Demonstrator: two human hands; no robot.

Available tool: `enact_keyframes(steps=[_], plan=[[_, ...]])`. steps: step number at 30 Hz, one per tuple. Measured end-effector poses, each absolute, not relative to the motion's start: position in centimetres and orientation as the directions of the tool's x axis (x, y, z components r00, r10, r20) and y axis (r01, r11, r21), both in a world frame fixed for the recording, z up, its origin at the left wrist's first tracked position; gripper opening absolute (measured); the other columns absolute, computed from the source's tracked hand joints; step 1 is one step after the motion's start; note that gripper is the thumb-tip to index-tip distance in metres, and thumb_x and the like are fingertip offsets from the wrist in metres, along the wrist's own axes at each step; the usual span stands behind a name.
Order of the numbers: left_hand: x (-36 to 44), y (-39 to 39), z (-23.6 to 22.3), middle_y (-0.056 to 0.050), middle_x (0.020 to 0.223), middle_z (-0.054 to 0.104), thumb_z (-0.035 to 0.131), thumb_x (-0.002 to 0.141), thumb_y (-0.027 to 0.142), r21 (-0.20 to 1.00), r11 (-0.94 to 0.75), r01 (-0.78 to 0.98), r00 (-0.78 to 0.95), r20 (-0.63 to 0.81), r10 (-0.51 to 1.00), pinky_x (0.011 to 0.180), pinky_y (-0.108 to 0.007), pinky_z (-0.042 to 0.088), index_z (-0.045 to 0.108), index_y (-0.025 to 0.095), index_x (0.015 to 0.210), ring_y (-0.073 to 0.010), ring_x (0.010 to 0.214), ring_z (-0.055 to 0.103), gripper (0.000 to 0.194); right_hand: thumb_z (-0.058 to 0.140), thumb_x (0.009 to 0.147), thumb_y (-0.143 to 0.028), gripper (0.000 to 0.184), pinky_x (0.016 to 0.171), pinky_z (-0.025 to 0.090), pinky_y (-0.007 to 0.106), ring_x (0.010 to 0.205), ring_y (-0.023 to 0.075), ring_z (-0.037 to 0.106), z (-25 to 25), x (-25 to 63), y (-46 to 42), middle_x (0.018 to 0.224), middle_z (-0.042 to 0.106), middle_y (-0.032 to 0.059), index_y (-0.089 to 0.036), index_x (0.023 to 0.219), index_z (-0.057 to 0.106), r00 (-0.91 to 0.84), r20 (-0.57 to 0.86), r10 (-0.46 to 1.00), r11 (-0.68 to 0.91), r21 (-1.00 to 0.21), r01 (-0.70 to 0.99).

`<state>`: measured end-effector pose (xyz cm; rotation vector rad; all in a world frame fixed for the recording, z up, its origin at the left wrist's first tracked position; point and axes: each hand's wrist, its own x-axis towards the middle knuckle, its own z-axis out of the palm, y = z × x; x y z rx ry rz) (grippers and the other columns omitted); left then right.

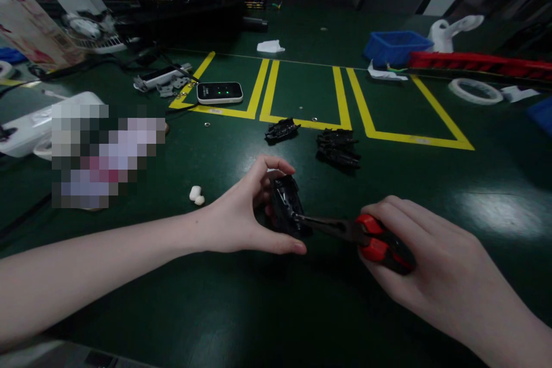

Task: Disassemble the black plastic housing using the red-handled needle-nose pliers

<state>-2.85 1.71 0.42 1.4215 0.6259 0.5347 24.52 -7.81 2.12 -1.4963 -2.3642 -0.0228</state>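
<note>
My left hand [254,213] grips a black plastic housing part [285,201] between thumb and fingers, tilted above the green table. My right hand [418,259] is closed round the red and black handles of needle-nose pliers [334,227]. The tips of the pliers touch the inner side of the black part; whether they pinch something there is too small to tell. Beyond my hands lie similar black parts: one piece [282,130] on its own and a close group [337,148] to its right.
Yellow tape outlines [306,122] mark the green table. A small device with green lights [219,92] stands behind my left hand, near white lumps [195,195]. A blue bin [397,48], a red strip [478,64] and a tape roll [475,91] lie at the back right. A power strip [30,129] is at left.
</note>
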Motion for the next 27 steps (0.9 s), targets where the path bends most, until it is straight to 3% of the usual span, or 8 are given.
enact_keyframes(steps=[7,14,21,27], plan=[[-2.7,1.9,0.6,-0.006,0.125,0.061,0.092,0.075,0.025,0.999,0.035,0.029,0.793,-0.044,0.607,0.09,-0.04,0.057,0.041,0.029,0.144,-0.0249,0.107,0.067,0.086,0.058,0.086,-0.029,0.02,0.051,0.051,0.031,0.068,0.0206,0.064,2.0,24.2,-7.9,0.088,0.066,0.0051,-0.026,0.106,0.056,-0.403,0.293,0.867,0.456,-0.144,0.878],[-2.4,1.6,0.7,-0.005,0.113,0.065,0.094,0.072,0.033,0.993,-0.062,0.105,0.784,-0.045,0.619,0.088,-0.042,0.057,0.045,0.023,0.131,-0.0269,0.104,0.068,0.077,0.057,0.083,-0.025,0.022,0.054,0.055,0.032,0.068,0.0204,0.065,2.6,23.2,-7.9,0.087,0.067,0.0048,-0.024,0.105,0.058,-0.425,0.314,0.849,0.489,-0.161,0.857],[-2.3,1.6,0.8,-0.006,0.115,0.066,0.091,0.074,0.029,0.993,-0.059,0.098,0.768,-0.038,0.639,0.083,-0.038,0.059,0.046,0.023,0.127,-0.0256,0.104,0.069,0.069,0.06,0.084,-0.024,0.017,0.051,0.051,0.029,0.066,0.0187,0.064,2.1,23.3,-7.8,0.084,0.066,0.0019,-0.026,0.101,0.057,-0.392,0.251,0.885,0.452,-0.27,0.85],[-2.4,1.7,0.9,-0.006,0.115,0.068,0.095,0.07,0.033,0.996,-0.012,0.085,0.78,-0.059,0.623,0.09,-0.041,0.059,0.049,0.024,0.125,-0.0266,0.106,0.07,0.072,0.058,0.083,-0.025,0.024,0.053,0.056,0.034,0.07,0.022,0.066,2.1,23.4,-7.7,0.089,0.067,0.0064,-0.023,0.107,0.056,-0.434,0.334,0.837,0.494,-0.117,0.862]])
